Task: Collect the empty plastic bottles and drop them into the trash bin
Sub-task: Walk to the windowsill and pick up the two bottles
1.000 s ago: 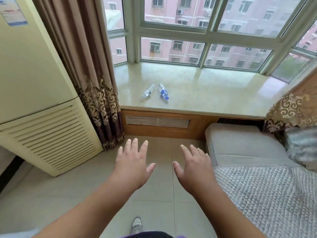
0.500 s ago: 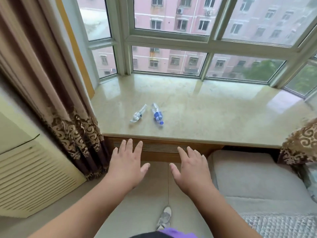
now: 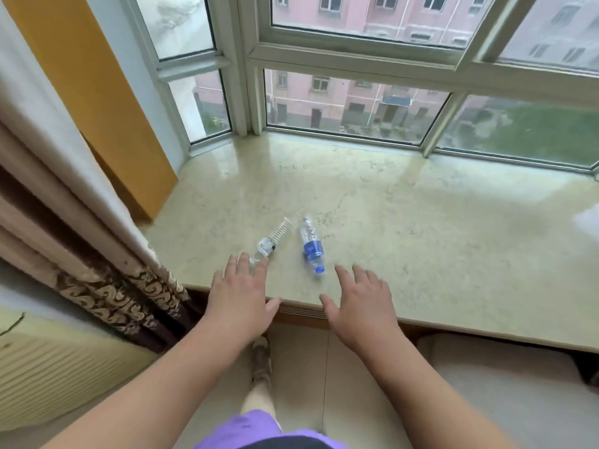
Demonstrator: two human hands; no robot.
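Two empty plastic bottles lie on the marble window sill [image 3: 405, 222]. The clear ribbed bottle [image 3: 272, 240] lies on the left, its neck pointing toward me. A blue-labelled bottle [image 3: 311, 246] with a blue cap lies just to its right. My left hand [image 3: 241, 298] is flat and open over the sill's front edge, its fingertips hiding the neck end of the clear bottle. Open too, my right hand [image 3: 359, 301] hovers a little right of the blue cap without touching it. No trash bin is in view.
A patterned curtain [image 3: 97, 254] hangs at the left, with a cream air-conditioner cabinet [image 3: 48, 377] below it. An orange wall panel [image 3: 97, 92] borders the sill's left end. Window frames close off the back. A grey cushion [image 3: 518, 384] lies at the lower right.
I have stepped closer to the sill. Both open hands have moved forward from over the floor to over the sill's front edge, right by the bottles.
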